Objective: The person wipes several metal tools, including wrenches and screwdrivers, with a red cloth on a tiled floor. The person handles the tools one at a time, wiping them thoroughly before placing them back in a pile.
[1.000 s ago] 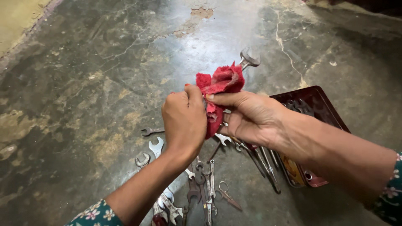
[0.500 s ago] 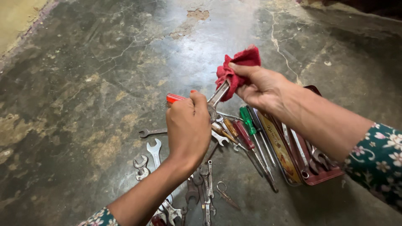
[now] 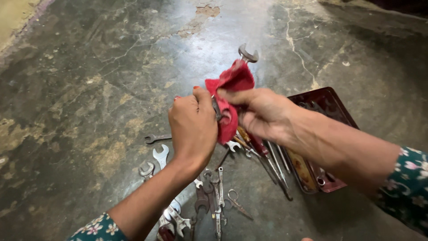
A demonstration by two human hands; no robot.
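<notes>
While my left hand (image 3: 192,127) clamps the wrench (image 3: 248,54) and my right hand (image 3: 261,114) grips the red rag (image 3: 232,96) around it, many tools (image 3: 214,196) on the floor (image 3: 89,89) look unwiped.

I see a soft red cloth (image 3: 232,96) — matt and creased — wrapped round a bare, shiny metal spanner (image 3: 248,54). The floor (image 3: 89,80) looks like worn concrete, cracked and patchy with a dull sheen. The tray (image 3: 332,105) is dark red painted metal — rusty inside.

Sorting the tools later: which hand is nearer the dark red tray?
Right. The right hand with the red rag is just left of the dark red tray; the left hand is farther left.
</notes>
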